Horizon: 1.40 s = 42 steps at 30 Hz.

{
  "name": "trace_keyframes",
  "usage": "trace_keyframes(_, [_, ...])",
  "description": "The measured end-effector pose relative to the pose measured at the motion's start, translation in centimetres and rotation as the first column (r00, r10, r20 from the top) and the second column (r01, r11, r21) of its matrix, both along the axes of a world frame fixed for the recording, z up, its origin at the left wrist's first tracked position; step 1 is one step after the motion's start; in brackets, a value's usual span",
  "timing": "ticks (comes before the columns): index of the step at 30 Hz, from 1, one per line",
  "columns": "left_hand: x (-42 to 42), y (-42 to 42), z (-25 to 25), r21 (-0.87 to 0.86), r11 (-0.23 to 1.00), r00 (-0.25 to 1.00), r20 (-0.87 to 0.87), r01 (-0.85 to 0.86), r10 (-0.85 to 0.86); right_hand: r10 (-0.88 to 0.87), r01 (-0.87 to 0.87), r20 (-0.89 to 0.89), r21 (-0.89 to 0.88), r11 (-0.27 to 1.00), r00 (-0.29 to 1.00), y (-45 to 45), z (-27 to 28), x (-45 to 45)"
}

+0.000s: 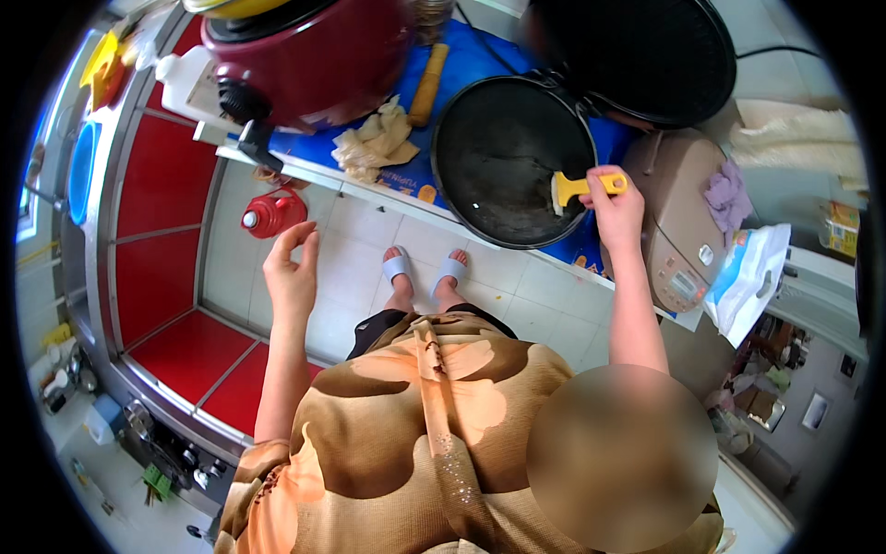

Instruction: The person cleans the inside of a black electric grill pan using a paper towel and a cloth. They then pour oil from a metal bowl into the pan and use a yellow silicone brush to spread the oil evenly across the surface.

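My right hand [615, 208] holds a small brush with a yellow handle [578, 185]. Its pale bristles touch the dark inner surface of a round black electric griddle pan [509, 152], near the pan's right side. The griddle's round black lid [644, 55] stands raised behind it. My left hand [294, 266] is over the floor, left of the griddle, thumb and fingers curled with a gap between them and nothing held. A crumpled cream cloth or paper [377, 140] and a wooden rolling pin [428, 84] lie left of the griddle.
A maroon electric pot [311, 62] stands at the counter's back left, near a white plastic jug [190, 83]. A beige rice cooker [675, 215] sits right of the griddle, beside a white and blue bag [747, 277]. A red kettle or bottle [273, 213] is on the floor.
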<state>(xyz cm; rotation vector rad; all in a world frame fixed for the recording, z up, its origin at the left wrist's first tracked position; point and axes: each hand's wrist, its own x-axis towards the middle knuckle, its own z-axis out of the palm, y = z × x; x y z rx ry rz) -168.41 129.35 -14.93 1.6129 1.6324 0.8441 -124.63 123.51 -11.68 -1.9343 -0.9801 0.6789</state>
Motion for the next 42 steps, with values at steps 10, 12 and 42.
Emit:
trace_keyframes(10, [0.3, 0.4, 0.4, 0.065, 0.994, 0.979, -0.193, 0.084, -0.070, 0.141, -0.091, -0.220, 0.223, 0.971, 0.965, 5.4, -2.2, -9.2])
trace_keyframes(12, [-0.3, 0.1, 0.0, -0.044, 0.999, 0.999, -0.050, -0.009, 0.007, 0.101, -0.026, -0.293, 0.251, 0.968, 0.951, 7.4, -2.7, -9.1])
trace_keyframes(42, [-0.1, 1.0, -0.8, -0.088, 0.994, 0.998, -0.008, 0.068, -0.069, 0.083, -0.011, -0.289, 0.242, 0.970, 0.954, 11.3, -3.5, -9.1])
